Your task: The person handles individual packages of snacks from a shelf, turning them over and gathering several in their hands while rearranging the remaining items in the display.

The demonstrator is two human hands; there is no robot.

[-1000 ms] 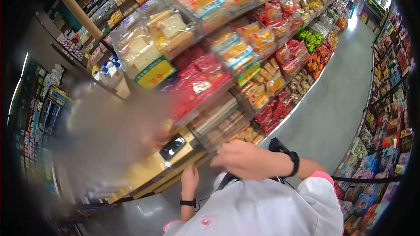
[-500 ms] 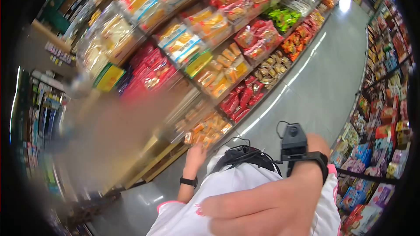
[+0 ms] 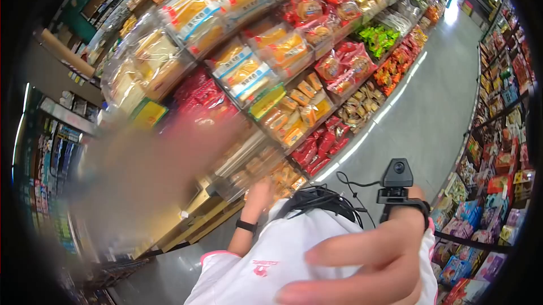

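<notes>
My left hand, with a black band on the wrist, reaches to the lowest shelf bin. It is at the small orange-wrapped snacks behind a clear bin front; its fingers are too hidden and soft to make out. Close to the camera, my right hand hovers before the white shirt with its fingers apart and nothing in them. A small black camera device is strapped to the right wrist. A bundle of black cables lies at the top of the shirt.
Tiered shelves hold bagged bread, red packs and green packs. Along the right runs another rack of colourful packs. Grey floor lies between them. A large blurred patch hides the left side.
The shelves have shifted slightly right in view. My left hand has moved a little right and up by the orange snacks. My right hand's fingers have spread apart and shifted right.
</notes>
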